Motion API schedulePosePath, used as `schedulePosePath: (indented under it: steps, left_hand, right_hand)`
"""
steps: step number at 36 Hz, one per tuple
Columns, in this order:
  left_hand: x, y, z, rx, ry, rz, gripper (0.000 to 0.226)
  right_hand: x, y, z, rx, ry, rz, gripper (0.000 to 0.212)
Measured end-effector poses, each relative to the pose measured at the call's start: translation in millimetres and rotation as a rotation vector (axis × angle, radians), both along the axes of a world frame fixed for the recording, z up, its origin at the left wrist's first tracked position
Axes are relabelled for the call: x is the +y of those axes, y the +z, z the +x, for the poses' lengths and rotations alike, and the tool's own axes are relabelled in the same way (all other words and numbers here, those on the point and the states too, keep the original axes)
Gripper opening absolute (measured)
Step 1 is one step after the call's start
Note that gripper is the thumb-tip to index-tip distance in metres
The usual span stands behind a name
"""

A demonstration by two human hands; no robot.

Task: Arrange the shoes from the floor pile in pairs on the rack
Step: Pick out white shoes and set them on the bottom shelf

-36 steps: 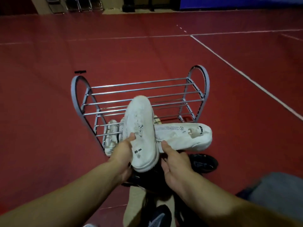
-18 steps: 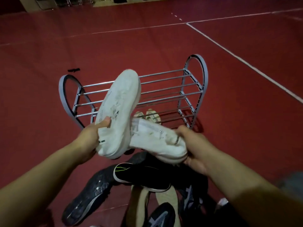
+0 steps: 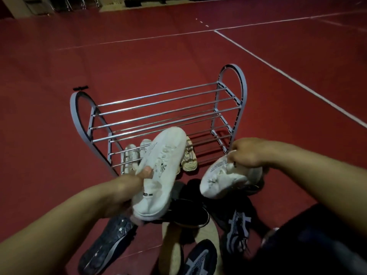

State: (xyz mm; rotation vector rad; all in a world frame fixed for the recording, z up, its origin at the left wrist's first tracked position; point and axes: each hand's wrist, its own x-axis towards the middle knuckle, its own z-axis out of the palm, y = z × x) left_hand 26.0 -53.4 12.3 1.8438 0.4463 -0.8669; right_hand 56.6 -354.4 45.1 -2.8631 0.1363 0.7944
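My left hand (image 3: 127, 192) grips a white sneaker (image 3: 160, 167) near its heel, toe pointing up toward the metal shoe rack (image 3: 243, 90). My right hand (image 3: 248, 153) holds a second white sneaker (image 3: 222, 179) from above, toe angled down and left, over the floor pile. Both shoes hang in front of the rack's lower tiers. On the bottom tier sit a white pair (image 3: 131, 157) at the left and a beige shoe (image 3: 188, 159) partly hidden behind the left sneaker.
The pile below my hands holds several dark shoes: a black one sole-up (image 3: 105, 249), a black slip-on (image 3: 188, 215), dark sneakers with grey stripes (image 3: 238, 229), plus tan soles (image 3: 172, 251). Red court floor with white lines surrounds the rack. A small black object (image 3: 80, 88) lies behind it.
The two white sneakers have come apart: my right hand has carried its shoe right and turned it toe-down, while my left hand's sneaker has dropped lower in front of the rack.
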Motion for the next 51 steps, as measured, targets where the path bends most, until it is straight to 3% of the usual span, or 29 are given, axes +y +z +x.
schedulePosePath:
  steps: [4, 8, 11, 15, 17, 20, 23, 28, 37, 44, 47, 51]
  left_hand:
    - [-18, -14, -10, 0.139, -0.013, -0.038, 0.067]
    - [-34, -33, -20, 0.178, -0.032, -0.149, 0.029]
    - [-37, -56, -24, 0.223, -0.027, -0.188, 0.033]
    - [-35, -79, -25, 0.281, -0.033, -0.248, 0.055]
    - [-40, -89, -21, 0.286, -0.017, -0.256, 0.047]
    - [-62, -103, -11, 0.280, 0.072, -0.185, 0.017]
    - [-87, -124, 9, 0.251, 0.133, -0.197, 0.018]
    - [-139, -165, 56, 0.147, 0.203, -0.261, 0.028]
    - [-211, -246, 156, 0.011, 0.432, -0.405, 0.042]
    - [-195, -334, 238, -0.063, 0.455, -0.304, 0.060]
    - [-219, -281, 241, -0.065, 0.489, -0.318, 0.051]
    - [-219, -285, 253, -0.079, 0.464, -0.098, 0.050]
  right_hand:
    - [-10, -4, 10, 0.097, -0.074, 0.120, 0.035]
    - [-47, -28, 15, 0.196, -0.221, 0.374, 0.031]
    - [-84, -62, 8, 0.238, -0.336, 0.556, 0.029]
    - [-116, -109, -8, 0.164, -0.568, 0.723, 0.023]
    - [-126, -139, -20, 0.128, -0.746, 0.849, 0.021]
    - [-139, -190, -25, 0.093, -0.937, 0.916, 0.035]
    - [-141, -212, -18, -0.002, -0.985, 0.959, 0.029]
    - [-133, -249, 17, -0.023, -1.065, 1.219, 0.028]
    - [-86, -297, 109, -0.047, -1.191, 1.322, 0.033]
    - [-67, -330, 171, -0.125, -1.200, 1.410, 0.041]
    - [-66, -344, 193, -0.161, -1.279, 1.399, 0.052]
    - [-52, -369, 194, -0.149, -1.481, 1.413, 0.068]
